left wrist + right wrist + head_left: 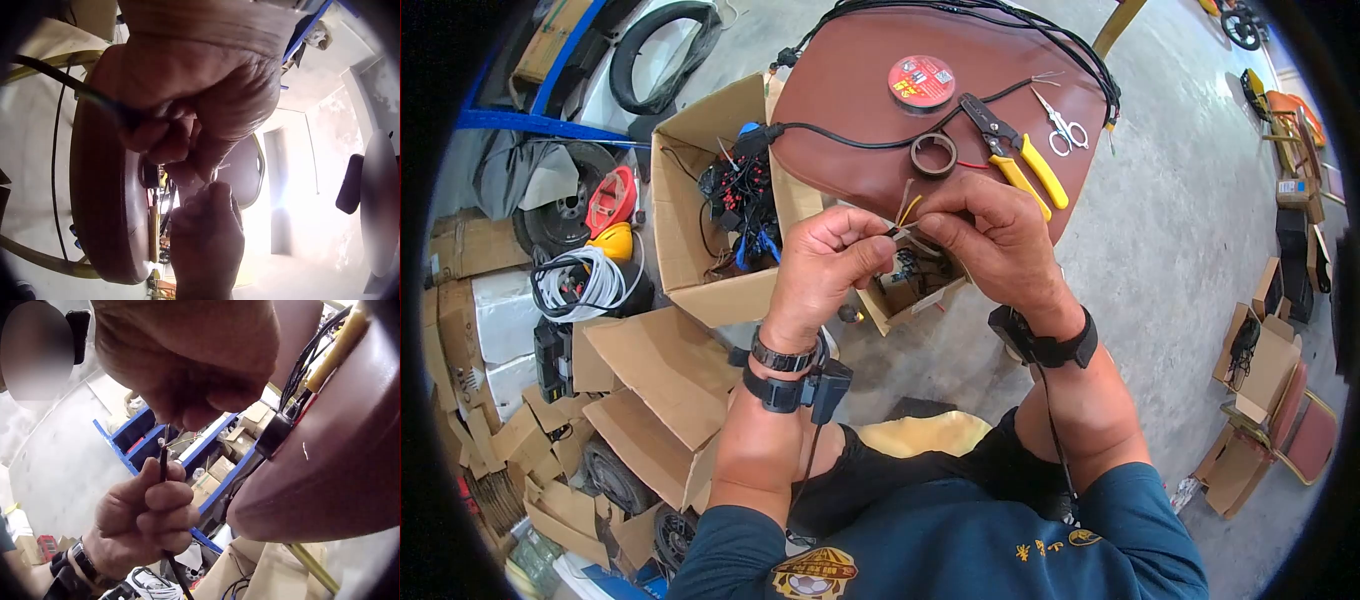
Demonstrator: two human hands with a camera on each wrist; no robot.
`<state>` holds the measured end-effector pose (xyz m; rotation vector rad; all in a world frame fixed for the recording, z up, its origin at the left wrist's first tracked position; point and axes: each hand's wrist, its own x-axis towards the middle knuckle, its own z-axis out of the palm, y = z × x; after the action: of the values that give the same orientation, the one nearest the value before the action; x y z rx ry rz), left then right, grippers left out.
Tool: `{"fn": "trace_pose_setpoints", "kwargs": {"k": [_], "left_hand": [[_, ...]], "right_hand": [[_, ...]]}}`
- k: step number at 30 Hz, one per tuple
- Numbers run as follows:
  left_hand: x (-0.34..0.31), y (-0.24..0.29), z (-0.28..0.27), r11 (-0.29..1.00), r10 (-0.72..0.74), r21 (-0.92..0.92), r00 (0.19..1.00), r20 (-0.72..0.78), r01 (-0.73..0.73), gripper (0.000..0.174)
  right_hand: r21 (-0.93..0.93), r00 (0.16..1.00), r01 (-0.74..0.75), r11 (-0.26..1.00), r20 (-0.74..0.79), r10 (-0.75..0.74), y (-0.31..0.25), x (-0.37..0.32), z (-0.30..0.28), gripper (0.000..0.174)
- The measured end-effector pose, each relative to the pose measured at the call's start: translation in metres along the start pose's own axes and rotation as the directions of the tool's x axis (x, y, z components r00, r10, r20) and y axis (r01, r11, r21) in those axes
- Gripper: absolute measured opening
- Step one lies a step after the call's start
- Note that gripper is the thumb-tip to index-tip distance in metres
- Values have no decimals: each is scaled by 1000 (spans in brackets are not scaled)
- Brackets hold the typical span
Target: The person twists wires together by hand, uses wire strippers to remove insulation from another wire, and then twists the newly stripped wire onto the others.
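Observation:
My left hand (825, 262) grips a black cable (164, 464) close to its stripped end, thumb on top. From that end fan thin wires, one with yellow insulation (913, 208). My right hand (1000, 235) pinches wire at the same end between thumb and forefinger, its fingertips a short way from the left ones. In the right wrist view the cable runs down through the left fist. Just beyond the hands, a roll of dark tape (933, 155) and yellow-handled wire strippers (1012, 150) lie on a brown padded chair seat (840, 90).
Also on the seat are a red-labelled spool (921, 82), scissors (1062, 125), and another black cable (850, 143) with bared ends. A cardboard box (725, 300) of wiring stands left of the seat. Coiled black cables (1000, 15) drape over the seat's far edge.

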<state>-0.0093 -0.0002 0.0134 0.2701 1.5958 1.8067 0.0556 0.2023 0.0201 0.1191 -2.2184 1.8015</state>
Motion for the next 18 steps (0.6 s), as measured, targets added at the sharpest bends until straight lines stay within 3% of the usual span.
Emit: {"fn": "trace_pose_setpoints", "kwargs": {"k": [6,9,12,13,15,18], "left_hand": [[1,0,3,994,-7,110,1000,-28,10,11],[1,-4,2,989,10,146,1000,-25,-6,13],[1,-5,-1,995,47,87,998,-40,-44,15],[1,-3,-2,997,57,50,997,-50,-55,15],[2,0,-4,997,81,-6,994,-70,-81,17],[4,1,-8,990,119,-65,987,-107,-127,20]], "right_hand": [[7,999,-1,1000,36,1,-2,0,-3,6],[38,998,-32,999,-49,34,-10,2,-8,5],[-108,959,-47,993,-282,15,2,8,-33,16],[-317,962,-65,946,-270,-25,3,10,-42,22],[-681,969,-88,727,-228,-97,5,12,-57,33],[-820,985,-147,554,-173,5,16,5,-63,44]]}}
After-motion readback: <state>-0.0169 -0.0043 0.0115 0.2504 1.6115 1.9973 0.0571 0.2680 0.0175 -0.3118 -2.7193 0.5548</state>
